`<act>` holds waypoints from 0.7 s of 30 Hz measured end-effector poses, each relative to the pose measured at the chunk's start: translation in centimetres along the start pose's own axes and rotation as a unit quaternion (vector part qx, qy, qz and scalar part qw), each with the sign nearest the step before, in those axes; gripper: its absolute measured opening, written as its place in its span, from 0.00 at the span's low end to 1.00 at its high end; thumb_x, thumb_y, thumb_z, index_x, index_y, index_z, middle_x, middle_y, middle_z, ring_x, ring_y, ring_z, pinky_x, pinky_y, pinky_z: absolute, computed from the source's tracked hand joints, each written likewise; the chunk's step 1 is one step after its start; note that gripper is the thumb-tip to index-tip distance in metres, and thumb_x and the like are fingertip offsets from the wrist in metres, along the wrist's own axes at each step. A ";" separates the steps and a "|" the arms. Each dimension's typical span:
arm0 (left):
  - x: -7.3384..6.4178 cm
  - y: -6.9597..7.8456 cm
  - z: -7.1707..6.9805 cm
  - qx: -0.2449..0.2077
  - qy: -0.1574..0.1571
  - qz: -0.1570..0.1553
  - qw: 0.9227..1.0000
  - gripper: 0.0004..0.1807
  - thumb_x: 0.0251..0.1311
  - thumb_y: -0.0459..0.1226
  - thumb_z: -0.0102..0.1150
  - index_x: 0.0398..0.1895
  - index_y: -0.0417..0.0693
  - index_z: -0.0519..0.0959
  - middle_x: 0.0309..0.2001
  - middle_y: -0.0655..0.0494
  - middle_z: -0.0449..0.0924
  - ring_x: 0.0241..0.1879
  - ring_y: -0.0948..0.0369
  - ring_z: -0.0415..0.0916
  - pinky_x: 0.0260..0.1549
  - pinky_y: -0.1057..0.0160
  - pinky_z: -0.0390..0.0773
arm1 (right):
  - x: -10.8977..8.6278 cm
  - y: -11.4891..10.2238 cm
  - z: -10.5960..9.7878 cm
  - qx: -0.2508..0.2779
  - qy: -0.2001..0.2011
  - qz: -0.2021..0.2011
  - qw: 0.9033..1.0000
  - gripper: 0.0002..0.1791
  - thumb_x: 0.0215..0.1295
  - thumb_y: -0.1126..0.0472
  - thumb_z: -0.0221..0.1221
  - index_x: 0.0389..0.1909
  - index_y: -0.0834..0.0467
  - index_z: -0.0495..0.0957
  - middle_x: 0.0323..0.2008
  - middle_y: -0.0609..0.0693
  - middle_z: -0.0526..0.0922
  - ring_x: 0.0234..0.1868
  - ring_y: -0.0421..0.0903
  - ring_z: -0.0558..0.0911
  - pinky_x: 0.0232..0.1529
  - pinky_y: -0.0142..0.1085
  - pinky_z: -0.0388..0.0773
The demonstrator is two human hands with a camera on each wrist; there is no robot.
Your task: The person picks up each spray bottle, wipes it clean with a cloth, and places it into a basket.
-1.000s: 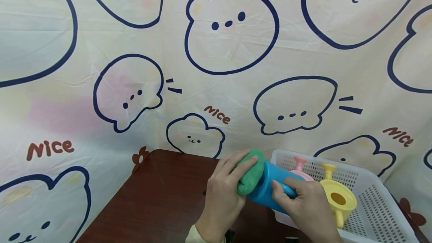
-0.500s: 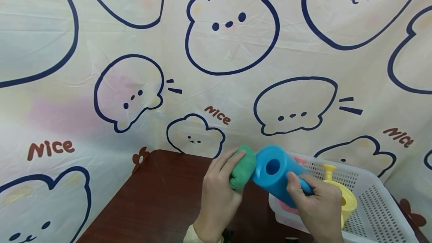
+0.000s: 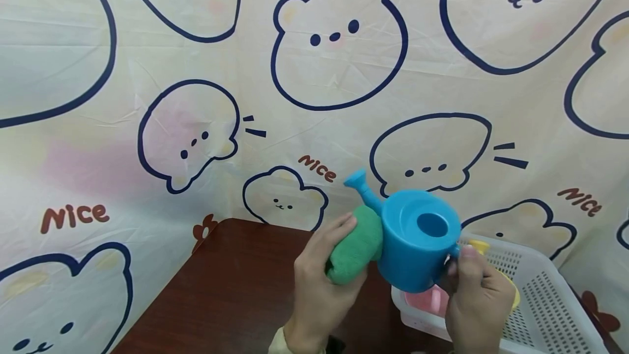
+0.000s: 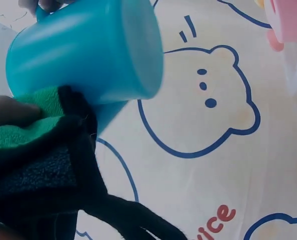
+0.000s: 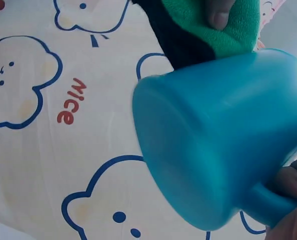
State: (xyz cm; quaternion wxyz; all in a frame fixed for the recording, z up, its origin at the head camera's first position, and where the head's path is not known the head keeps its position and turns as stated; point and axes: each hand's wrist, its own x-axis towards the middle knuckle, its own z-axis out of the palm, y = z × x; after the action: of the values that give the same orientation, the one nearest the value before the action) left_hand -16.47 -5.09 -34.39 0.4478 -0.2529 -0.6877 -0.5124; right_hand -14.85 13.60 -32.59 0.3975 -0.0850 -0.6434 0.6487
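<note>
A toy blue watering can (image 3: pixel 410 261) is held up in the middle right of the head view, its spout to the upper left and its round top hole showing. My right hand (image 3: pixel 479 302) grips its handle. In my left hand (image 3: pixel 319 291) is a folded green cloth (image 3: pixel 355 247), pressed against the can's left side. The left wrist view shows the green cloth (image 4: pixel 23 135) with black edges and a dark underside, touching the can (image 4: pixel 78 55). From the right wrist camera, the can's base (image 5: pixel 168 145) is visible, with a left fingertip (image 5: pixel 219 17) on the cloth above.
A white perforated basket (image 3: pixel 557 294) stands on the right of the brown table (image 3: pixel 231 288). Inside it are a pink toy (image 3: pixel 425 300) and a yellow one (image 3: pixel 478 245), both partly hidden by the can and right hand. A cartoon-printed curtain (image 3: pixel 339 135) hangs behind.
The blue watering can has turned from lying tilted on its side to nearly upright, its spout coming into view. My right hand has moved right; the left hand keeps the cloth against the can.
</note>
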 end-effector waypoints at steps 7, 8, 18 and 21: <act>0.1 -0.1 -0.2 0.001 -0.069 -0.002 0.998 0.36 0.51 0.27 0.80 0.65 0.52 0.80 0.64 0.52 0.83 0.62 0.52 0.84 0.58 0.45 0.86 | 1.1 -0.1 -0.8 0.175 -0.005 0.061 0.983 0.26 0.82 0.51 0.54 0.22 0.61 0.72 0.15 0.47 0.66 0.14 0.44 0.60 0.16 0.31 0.55; 0.1 -0.1 -0.2 -0.002 -0.080 -0.009 0.997 0.36 0.51 0.27 0.79 0.65 0.52 0.80 0.64 0.53 0.83 0.63 0.52 0.84 0.58 0.46 0.86 | 1.4 -0.1 -1.0 0.180 -0.009 0.076 0.981 0.26 0.82 0.50 0.53 0.22 0.60 0.72 0.15 0.47 0.65 0.15 0.44 0.59 0.17 0.34 0.53; 0.7 -0.6 -1.8 -0.100 -0.158 -0.118 0.975 0.37 0.53 0.28 0.79 0.66 0.59 0.80 0.63 0.59 0.84 0.60 0.57 0.83 0.59 0.49 0.83 | 3.7 1.8 -3.7 0.298 -0.215 0.058 0.928 0.27 0.88 0.52 0.39 0.23 0.52 0.70 0.15 0.47 0.56 0.13 0.47 0.51 0.20 0.42 0.35; 0.9 -0.7 -2.1 -0.111 -0.163 -0.144 0.970 0.36 0.53 0.28 0.79 0.66 0.58 0.80 0.62 0.56 0.85 0.58 0.55 0.84 0.57 0.51 0.84 | 4.3 2.3 -4.4 0.366 -0.285 0.067 0.883 0.30 0.89 0.55 0.32 0.24 0.50 0.72 0.15 0.47 0.53 0.12 0.44 0.50 0.19 0.39 0.32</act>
State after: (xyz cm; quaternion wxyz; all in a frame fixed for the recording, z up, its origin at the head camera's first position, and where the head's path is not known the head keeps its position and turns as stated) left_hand -16.70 -7.33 -33.82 0.2201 -0.2799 -0.7194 -0.5964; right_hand -15.96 20.01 -33.67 0.1557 0.2122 -0.4384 0.8594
